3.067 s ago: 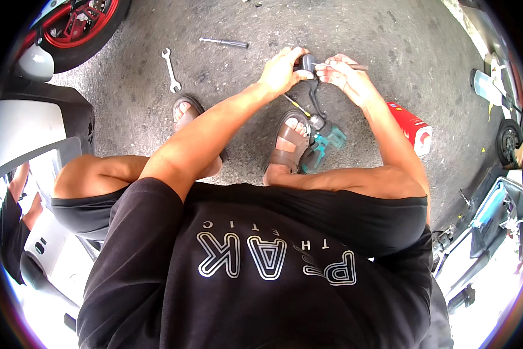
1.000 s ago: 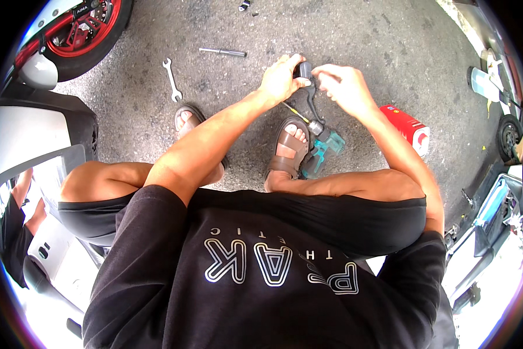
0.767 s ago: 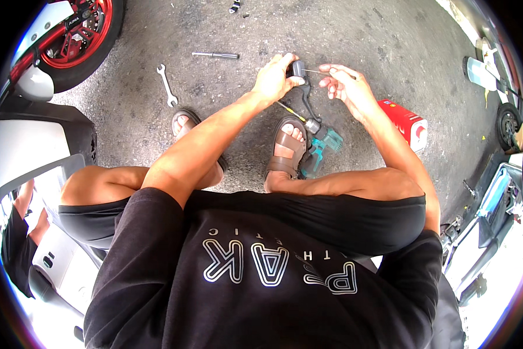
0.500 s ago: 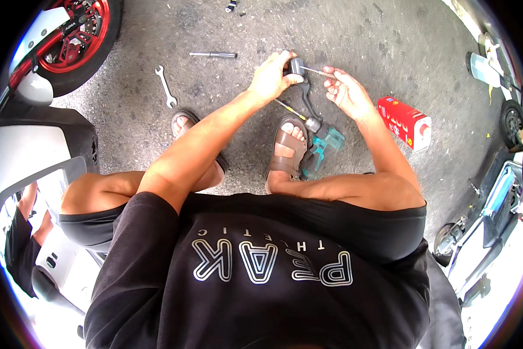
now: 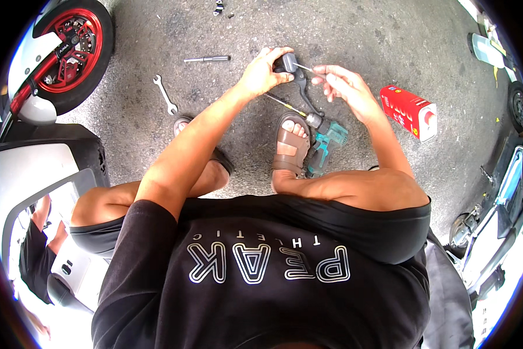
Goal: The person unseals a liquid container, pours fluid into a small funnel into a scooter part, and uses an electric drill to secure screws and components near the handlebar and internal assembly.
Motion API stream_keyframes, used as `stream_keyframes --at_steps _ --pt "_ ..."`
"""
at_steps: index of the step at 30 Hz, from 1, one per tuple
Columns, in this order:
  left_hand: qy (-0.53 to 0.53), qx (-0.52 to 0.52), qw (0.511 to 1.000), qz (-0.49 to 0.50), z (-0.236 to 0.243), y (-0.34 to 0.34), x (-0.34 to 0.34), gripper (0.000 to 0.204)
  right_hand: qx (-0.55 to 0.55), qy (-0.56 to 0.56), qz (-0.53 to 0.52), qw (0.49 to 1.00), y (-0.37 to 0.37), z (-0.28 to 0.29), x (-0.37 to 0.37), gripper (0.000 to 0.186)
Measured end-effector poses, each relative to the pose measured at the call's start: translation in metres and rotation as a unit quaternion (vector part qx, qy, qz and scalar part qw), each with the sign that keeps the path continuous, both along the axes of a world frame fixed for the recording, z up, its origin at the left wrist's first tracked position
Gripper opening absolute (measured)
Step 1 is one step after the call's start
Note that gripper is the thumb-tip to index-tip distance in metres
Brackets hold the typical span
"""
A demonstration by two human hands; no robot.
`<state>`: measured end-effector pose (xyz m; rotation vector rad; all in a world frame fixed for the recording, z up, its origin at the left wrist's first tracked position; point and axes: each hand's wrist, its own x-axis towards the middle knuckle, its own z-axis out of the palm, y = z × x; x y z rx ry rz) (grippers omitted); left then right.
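Observation:
My left hand [image 5: 260, 74] is closed around a brake master cylinder [image 5: 289, 61], a dark grey block. Its curved black brake lever [image 5: 301, 88] hangs down toward my foot. From the other side my right hand [image 5: 350, 88] pinches a thin screwdriver [image 5: 302, 67] between the fingertips. The screwdriver's shaft points left, and its tip meets the top face of the block. Most of the handle is hidden by my fingers. Below the lever, a teal and black cordless drill [image 5: 326, 141] with a long bit lies on the ground beside my sandalled foot.
An open-end wrench [image 5: 165, 95] and another screwdriver [image 5: 208, 59] lie on the asphalt to the left. A red can [image 5: 408, 111] is at right. A red-rimmed scooter wheel [image 5: 75, 49] stands far left, and a small black part [image 5: 218, 8] lies at the top.
The whole view has shifted slightly. My right fingers have changed their hold on the screwdriver, now more bunched over its handle. My left hand keeps the brake master cylinder.

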<state>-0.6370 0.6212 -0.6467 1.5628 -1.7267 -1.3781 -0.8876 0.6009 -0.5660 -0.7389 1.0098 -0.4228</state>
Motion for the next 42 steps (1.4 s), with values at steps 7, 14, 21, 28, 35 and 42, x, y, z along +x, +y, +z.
stream_keyframes --at_steps 7,14,21,28,35,42 --pt "0.041 0.012 0.991 0.128 -0.005 0.016 -0.009 0.062 -0.203 0.169 0.119 0.957 0.012 0.024 0.018 0.023" --pt "0.035 0.0 0.977 0.21 0.001 0.043 -0.029 0.06 -0.288 0.307 0.271 0.866 0.002 0.024 0.016 0.028" --pt "-0.038 -0.025 0.995 0.088 0.001 0.038 -0.014 0.049 -0.373 0.377 0.298 0.793 0.024 0.026 0.018 0.034" --pt "0.01 0.022 0.997 0.077 -0.008 0.038 -0.013 0.052 -0.38 0.428 0.335 0.748 0.012 0.034 0.027 0.032" --pt "0.008 0.033 0.997 0.064 -0.005 0.035 -0.011 0.053 -0.406 0.435 0.365 0.716 0.004 0.036 0.032 0.031" --pt "-0.02 0.028 0.998 0.047 0.001 0.034 -0.013 0.053 -0.486 0.423 0.412 0.645 -0.013 0.041 0.044 0.023"
